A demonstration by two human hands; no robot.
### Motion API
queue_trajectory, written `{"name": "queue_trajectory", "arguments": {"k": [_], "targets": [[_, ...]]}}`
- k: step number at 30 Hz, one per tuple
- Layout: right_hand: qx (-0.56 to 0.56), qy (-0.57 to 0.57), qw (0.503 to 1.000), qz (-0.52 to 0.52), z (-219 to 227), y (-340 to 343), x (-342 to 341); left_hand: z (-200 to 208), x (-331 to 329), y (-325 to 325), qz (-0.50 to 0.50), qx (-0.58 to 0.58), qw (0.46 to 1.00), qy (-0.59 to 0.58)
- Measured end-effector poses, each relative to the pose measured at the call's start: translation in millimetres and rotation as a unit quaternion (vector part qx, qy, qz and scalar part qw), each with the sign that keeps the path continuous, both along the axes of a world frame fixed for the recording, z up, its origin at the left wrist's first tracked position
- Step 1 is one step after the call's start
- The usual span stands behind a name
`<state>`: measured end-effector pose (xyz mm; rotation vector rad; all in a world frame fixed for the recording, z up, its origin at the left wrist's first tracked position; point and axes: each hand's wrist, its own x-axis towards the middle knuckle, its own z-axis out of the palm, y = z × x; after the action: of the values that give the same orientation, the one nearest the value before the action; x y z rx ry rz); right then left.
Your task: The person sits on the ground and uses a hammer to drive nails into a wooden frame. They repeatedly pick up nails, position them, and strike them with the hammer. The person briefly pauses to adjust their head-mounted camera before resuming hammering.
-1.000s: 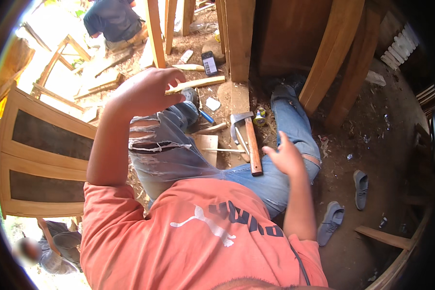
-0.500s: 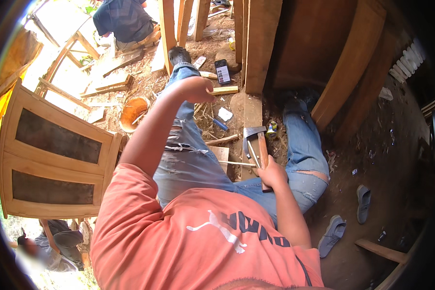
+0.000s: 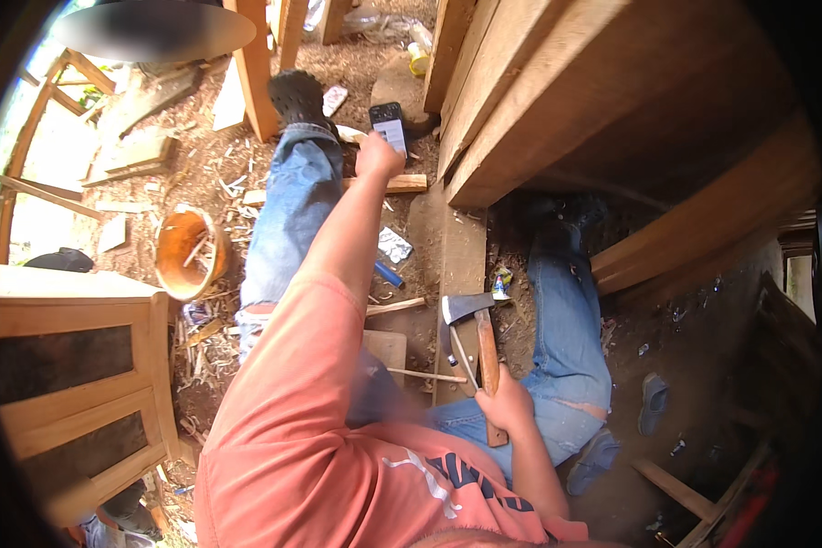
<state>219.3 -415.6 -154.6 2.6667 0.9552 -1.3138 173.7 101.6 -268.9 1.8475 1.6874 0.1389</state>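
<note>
Item 1. Phone point(image 3: 388, 124): dark, screen lit, at the left hand point(image 3: 380, 159), its far end showing beyond the fingers. Left fingers bent over the near end; whether they grasp or merely touch cannot be told. Judged light, stiff, slick and fragile in the glass; best held by the two long edges.

Item 2. Hatchet point(image 3: 488, 352): metal head, wooden handle, the head beyond the right fingers and the butt short of them. Right hand point(image 3: 506, 402): fingers closed round the lower handle, over the thigh. Judged stiff and head-heavy, the smooth wood inclined to slip; the lower handle is a sound hold, well clear of the edge.

Item 3. Curved dark blade-like piece point(image 3: 444, 339), left of the hatchet handle, ahead of the right fingers; whether a separate tool cannot be told.

Item 4. Wood strip point(image 3: 409, 184), just short of the left fingers; blue cylinder point(image 3: 389, 275), farther back toward the body.

Item 5. Orange bucket point(image 3: 169, 260), well left of the left fingers, with sticks inside.

Markings. Shirt point(image 3: 292, 411): large dark lettering and a pale figure, partly lost in folds. Phone screen: fine print, too small to read. Small bright packet point(image 3: 501, 282), beyond the right fingers: printed, illegible.
</note>
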Motion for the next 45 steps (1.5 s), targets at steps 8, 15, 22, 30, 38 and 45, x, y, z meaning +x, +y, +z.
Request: {"name": "queue_trajectory", "arguments": {"k": [8, 15, 22, 30, 38, 45], "targets": [[-0.011, 0.015, 1.0, -0.021, -0.2, 15.0, 0.4, -42.9, 59.8, 77.2, 0.072, 0.056, 0.996, -0.002], [-0.009, 0.041, 0.999, -0.034, -5.8, 6.7, 3.3, -42.2, 40.0, 53.9, 0.02, 0.136, 0.991, 0.01], [0.021, 0.055, 0.997, -0.04, -7.9, 0.4, 5.2, 17.7, -5.3, -41.7, -0.024, 0.282, 0.955, -0.086], [0.097, 0.082, 0.991, -0.046, -24.0, -14.8, 9.3, 198.0, -72.5, -168.1, -0.031, 0.463, 0.866, -0.188], [0.18, 0.045, 0.982, -0.021, -46.2, -21.1, 7.9, 372.3, -148.5, -280.6, -0.07, 0.568, 0.793, -0.207], [0.221, 0.027, 0.975, -0.005, -45.7, -24.5, 5.7, 447.9, -196.7, -358.7, -0.052, 0.622, 0.752, -0.213]]}}
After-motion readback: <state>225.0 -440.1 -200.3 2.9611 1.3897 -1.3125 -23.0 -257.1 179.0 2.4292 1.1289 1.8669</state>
